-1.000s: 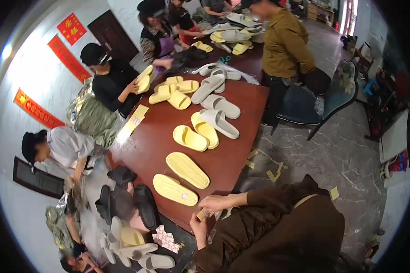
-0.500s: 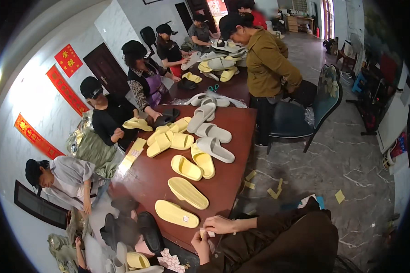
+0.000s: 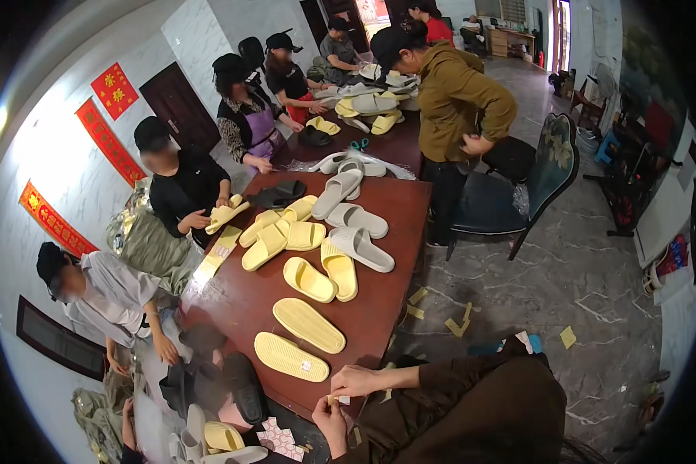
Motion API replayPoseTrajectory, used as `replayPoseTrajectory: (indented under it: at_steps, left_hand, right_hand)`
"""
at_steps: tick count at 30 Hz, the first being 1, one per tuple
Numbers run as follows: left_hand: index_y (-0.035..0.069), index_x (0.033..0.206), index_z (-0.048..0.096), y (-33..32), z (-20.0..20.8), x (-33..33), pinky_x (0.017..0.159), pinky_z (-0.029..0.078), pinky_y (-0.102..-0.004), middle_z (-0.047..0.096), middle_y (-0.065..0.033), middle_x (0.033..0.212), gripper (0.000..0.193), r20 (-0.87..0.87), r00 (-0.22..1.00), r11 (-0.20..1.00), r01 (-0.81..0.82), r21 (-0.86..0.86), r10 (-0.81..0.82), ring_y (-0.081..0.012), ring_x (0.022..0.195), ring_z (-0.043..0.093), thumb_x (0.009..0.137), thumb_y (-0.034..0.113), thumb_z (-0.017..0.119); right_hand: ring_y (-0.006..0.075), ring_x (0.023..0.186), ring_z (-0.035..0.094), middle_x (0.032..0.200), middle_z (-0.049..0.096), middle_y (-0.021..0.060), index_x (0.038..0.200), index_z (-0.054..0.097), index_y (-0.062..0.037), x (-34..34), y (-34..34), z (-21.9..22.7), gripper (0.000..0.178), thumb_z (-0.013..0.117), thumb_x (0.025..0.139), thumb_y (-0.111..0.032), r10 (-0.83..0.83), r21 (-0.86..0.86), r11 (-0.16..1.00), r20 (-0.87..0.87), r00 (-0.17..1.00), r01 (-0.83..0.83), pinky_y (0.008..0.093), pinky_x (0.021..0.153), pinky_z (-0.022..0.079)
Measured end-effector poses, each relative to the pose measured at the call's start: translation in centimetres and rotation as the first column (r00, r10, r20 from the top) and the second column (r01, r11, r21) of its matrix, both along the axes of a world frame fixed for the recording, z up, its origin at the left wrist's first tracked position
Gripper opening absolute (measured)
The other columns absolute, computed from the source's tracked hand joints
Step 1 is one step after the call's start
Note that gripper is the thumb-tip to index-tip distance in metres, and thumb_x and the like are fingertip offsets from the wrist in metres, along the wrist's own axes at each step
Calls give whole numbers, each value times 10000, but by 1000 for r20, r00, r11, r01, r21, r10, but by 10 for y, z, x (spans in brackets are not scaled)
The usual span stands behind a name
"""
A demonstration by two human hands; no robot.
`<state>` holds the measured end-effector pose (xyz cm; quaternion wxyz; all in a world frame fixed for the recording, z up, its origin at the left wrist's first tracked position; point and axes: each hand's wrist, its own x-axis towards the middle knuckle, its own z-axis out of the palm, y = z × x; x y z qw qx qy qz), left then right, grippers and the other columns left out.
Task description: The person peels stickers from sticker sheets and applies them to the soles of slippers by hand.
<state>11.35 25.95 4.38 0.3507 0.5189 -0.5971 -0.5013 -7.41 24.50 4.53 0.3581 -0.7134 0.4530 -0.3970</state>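
Over the near corner of the dark red table, my left hand is closed on a small yellow paper slip. A white sticker shows at the slip's edge. My right hand is pinched against the same small piece from above, fingertips meeting those of the left. Just beyond lie two yellow slippers, soles up: the nearer slipper carries a small white label near its heel, while the farther slipper shows a bare sole.
More yellow slippers and grey slippers lie along the table. Black slippers are at the near left. Co-workers stand along the left side; one in an olive jacket stands beside a chair. Yellow scraps litter the floor.
The view has shifted slightly, and my hands appear a little lower and to the left, still together on the slip. A co-worker across the table has turned a yellow slipper.
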Motion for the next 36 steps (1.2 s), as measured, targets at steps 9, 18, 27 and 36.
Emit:
replayPoseTrajectory:
  at_steps: [9, 18, 27, 36]
  left_hand:
    - [-88, 990, 651, -18, 39, -26, 713, 503, -245, 677, -66, 858, 92, -86, 994, 992, -62, 113, 71, -105, 765, 615, 924, -39, 611]
    - [-50, 1021, 620, -40, -18, -11, 650, 482, -239, 652, -45, 827, 143, -287, 908, 891, -168, 422, 307, -96, 716, 605, 896, -81, 556]
    - [2, 1207, 603, -77, -47, -12, 793, 524, -441, 667, -145, 1047, 363, 723, 512, 843, -5, -537, 464, -372, 882, 645, 871, 115, 680]
    - [-2, 1134, 600, -121, 36, -137, 742, 542, -378, 641, -115, 975, 533, -716, 597, 822, 157, 547, 363, -257, 870, 646, 1002, 508, 523]
  right_hand:
    - [229, 693, 702, 777, 724, 138, 881, 743, 8, -27, -55, 7, 202, 656, 840, -169, 158, 161, 973, 74, 985, -168, 349, 646, 539]
    - [99, 711, 630, 809, 703, 46, 954, 705, -10, -92, -99, -14, 209, 620, 921, -198, -337, 507, 830, 788, 515, -233, 235, 604, 433]
    - [125, 793, 618, 914, 669, 51, 1041, 669, -18, -156, -119, 8, 210, 685, 936, -199, -214, 175, 974, 518, 828, 143, 257, 749, 490]
    - [297, 937, 628, 1062, 663, 124, 1174, 635, -6, -151, -177, 38, 606, 774, 777, -442, -12, -625, 778, -110, 994, -60, 406, 844, 484]
